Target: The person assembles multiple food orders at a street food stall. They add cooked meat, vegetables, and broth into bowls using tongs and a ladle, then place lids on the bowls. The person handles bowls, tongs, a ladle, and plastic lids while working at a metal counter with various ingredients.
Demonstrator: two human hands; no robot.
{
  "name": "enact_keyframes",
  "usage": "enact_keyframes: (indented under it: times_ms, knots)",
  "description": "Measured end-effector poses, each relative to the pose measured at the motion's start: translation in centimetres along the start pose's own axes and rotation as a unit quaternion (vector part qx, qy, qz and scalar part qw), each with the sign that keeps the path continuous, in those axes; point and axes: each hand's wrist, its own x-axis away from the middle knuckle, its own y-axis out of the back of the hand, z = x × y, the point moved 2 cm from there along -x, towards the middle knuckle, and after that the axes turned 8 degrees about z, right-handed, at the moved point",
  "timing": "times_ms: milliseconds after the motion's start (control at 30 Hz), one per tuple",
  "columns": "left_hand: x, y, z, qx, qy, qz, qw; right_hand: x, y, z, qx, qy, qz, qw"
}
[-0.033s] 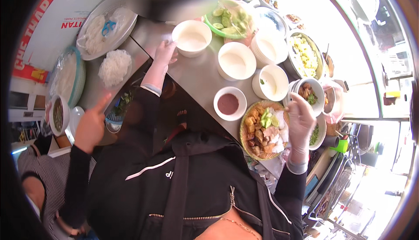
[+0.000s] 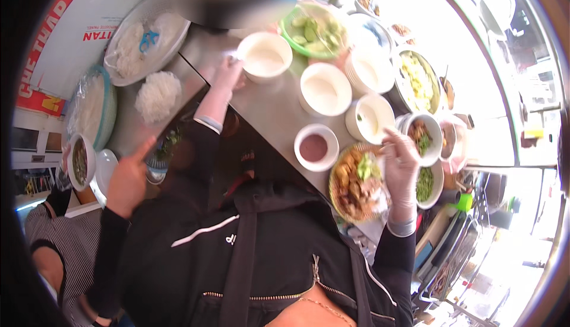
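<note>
My gloved left hand (image 2: 227, 74) has its bent fingers at the left rim of an empty-looking white bowl (image 2: 265, 59) and seems to grip it. My gloved right hand (image 2: 401, 159) hovers over the right side of a yellow plate (image 2: 333, 199), fingertips pinched together; whatever may be between them does not show. The plate carries fried golden chunks, meat pieces and green cucumber slices (image 2: 369, 166). Next to it stand a white bowl of purplish sauce (image 2: 314, 149) and a white bowl with a green scrap (image 2: 369, 119). Another white bowl (image 2: 325, 89) stands behind these.
At left are noodle baskets (image 2: 127, 54), a noodle heap (image 2: 159, 96) and another person's bare hand (image 2: 127, 178), finger pointing. Green cucumber basket (image 2: 312, 30), stacked bowls (image 2: 369, 70), a yellow-food pan (image 2: 415, 80) and bowls of meat (image 2: 423, 137) and herbs (image 2: 426, 185) line the right.
My right hand has shifted left and slightly down, from beside the meat bowl to over the plate's edge. My left hand stays at the same bowl; the whole view has shifted slightly.
</note>
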Motion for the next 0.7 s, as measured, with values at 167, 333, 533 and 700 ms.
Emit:
enact_keyframes:
  times_ms: [167, 333, 533, 700]
  knots:
    - [-2.7, -0.7, -1.5, -0.045, -0.016, 0.110, 0.993, -6.9, -8.9, 1.0, 0.122, -0.010, 0.175, 0.977]
    - [-1.6, 1.1, -2.8, -0.064, 0.021, 0.156, 0.985, -8.8, -13.1, -0.2, 0.211, -0.039, 0.254, 0.943]
    - [-1.8, 4.2, -1.6, -0.021, 0.029, 0.197, 0.980, -8.7, -14.2, -3.7, 0.281, -0.031, 0.236, 0.930]
    - [-0.5, 5.5, -2.5, 0.063, 0.076, 0.250, 0.963, -8.6, -13.6, -3.8, 0.318, -0.063, 0.249, 0.913]
